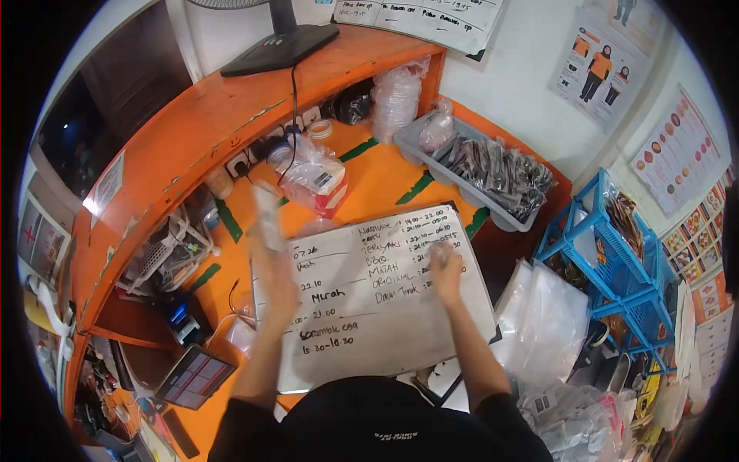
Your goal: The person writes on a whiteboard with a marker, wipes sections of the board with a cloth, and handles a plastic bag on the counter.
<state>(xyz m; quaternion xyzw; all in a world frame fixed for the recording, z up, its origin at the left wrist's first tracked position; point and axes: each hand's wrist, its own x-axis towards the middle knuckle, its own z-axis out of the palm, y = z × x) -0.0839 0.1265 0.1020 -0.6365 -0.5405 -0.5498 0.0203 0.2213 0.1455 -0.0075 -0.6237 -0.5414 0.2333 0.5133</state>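
Note:
A whiteboard [339,354] with black handwritten words and times lies tilted on the orange desk in front of me. At its left side, my left hand [275,273] is smeared by motion. A pale, elongated object [267,218] rises from this hand; its kind is too blurred to tell. My right hand [445,279] is over the right part of the board, covering some of the written times. Its fingers are curled closed around a small greyish-white thing that I cannot make out.
Behind the board stands a red and white box [327,189] in plastic. A grey tray [477,177] of wrapped black items is at the back right, near blue stacked baskets [585,239]. Plastic bags [543,316] lie right; a tablet [196,376] stands left.

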